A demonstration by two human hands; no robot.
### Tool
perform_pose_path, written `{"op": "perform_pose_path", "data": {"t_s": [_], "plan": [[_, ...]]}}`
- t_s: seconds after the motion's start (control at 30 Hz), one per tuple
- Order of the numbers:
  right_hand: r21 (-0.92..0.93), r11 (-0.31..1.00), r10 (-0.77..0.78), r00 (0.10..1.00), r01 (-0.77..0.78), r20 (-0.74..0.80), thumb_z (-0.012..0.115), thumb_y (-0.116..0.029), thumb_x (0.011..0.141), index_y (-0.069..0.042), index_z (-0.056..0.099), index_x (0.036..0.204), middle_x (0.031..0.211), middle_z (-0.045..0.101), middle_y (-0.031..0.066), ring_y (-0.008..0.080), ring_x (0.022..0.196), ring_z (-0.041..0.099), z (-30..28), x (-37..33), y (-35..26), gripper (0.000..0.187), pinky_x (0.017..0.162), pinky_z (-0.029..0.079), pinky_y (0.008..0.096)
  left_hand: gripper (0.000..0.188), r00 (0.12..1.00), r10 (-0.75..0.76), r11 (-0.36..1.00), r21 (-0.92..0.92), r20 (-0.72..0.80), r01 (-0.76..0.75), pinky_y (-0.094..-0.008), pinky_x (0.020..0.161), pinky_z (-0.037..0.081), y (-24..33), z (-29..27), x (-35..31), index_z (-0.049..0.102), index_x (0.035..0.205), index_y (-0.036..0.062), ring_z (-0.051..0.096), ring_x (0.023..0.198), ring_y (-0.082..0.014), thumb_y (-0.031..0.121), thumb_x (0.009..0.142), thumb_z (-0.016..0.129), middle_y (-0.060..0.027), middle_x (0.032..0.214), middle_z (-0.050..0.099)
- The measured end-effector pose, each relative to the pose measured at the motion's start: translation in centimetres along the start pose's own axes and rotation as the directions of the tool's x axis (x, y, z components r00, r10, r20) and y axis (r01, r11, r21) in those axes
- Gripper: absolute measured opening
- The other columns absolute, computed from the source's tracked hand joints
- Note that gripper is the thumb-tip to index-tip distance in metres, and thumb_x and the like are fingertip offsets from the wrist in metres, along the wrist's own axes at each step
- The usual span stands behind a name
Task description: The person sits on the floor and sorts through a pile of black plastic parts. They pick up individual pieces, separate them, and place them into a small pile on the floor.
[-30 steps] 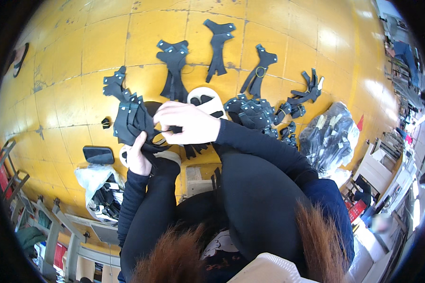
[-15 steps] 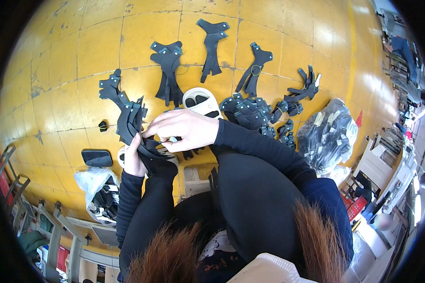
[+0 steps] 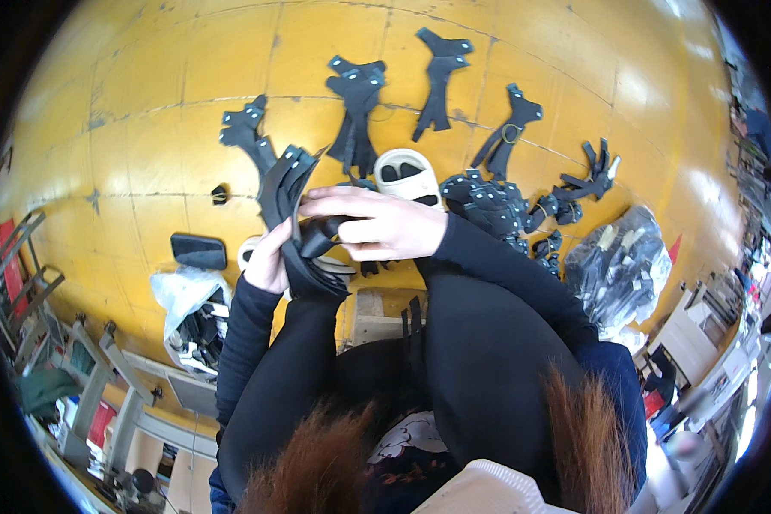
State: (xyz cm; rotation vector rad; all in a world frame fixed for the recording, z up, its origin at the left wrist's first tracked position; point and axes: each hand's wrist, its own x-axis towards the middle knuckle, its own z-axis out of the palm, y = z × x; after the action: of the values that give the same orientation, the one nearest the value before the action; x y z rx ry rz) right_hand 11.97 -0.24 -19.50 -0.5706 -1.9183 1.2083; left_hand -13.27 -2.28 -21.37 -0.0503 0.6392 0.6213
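My left hand is closed around the lower part of a stack of black fabric pieces with small pale tags. The stack stands tilted above my left knee, fanned at its top edge. My right hand pinches a black strip that curves out from the stack's side. Its fingertips are partly hidden behind the strip and the other fingers. Just beyond the stack, a similar black piece lies on the yellow floor.
Several black piles lie in an arc on the floor. Right of my hands are a heap of black bundles and a clear plastic bag. A cream rounded object stands ahead. At left are a dark flat tray and another bag.
The whole view has swung left, so the floor things sit farther right. My right hand has drawn the black strip outward into a wider curve; my left hand keeps its grip.
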Motion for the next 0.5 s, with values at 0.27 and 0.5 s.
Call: {"op": "perform_pose_path", "data": {"t_s": [0.27,0.5], "plan": [[-0.011,0.998,0.063,0.997,-0.063,-0.04,0.059,0.004,0.076,0.0,0.05,0.08,0.134,0.049,0.0144,0.0338,0.133,0.038,-0.6,0.5,-1.1,0.011,0.104,0.04,0.0402,0.061,0.979,0.161,0.909,0.405,-0.127,-0.097,-0.0413,0.102,0.042,-0.5,0.5,0.6,0.041,0.133,-0.002,0.055,0.116,-0.0283,0.007,0.079,0.067,-0.0155,0.127,0.052],[-0.35,0.937,-0.066,0.982,0.0,-0.177,0.068,-0.004,0.064,-0.006,0.05,0.069,0.117,0.055,0.0102,0.0334,0.116,0.049,-1.3,-0.2,-1.6,0.019,0.094,0.044,0.0443,0.054,0.927,0.298,0.887,0.424,-0.227,-0.181,-0.0341,0.096,0.044,-0.7,4.6,0.9,0.049,0.126,-0.0002,0.057,0.107,-0.0217,0.0,0.076,0.068,-0.0105,0.118,0.058]]}}
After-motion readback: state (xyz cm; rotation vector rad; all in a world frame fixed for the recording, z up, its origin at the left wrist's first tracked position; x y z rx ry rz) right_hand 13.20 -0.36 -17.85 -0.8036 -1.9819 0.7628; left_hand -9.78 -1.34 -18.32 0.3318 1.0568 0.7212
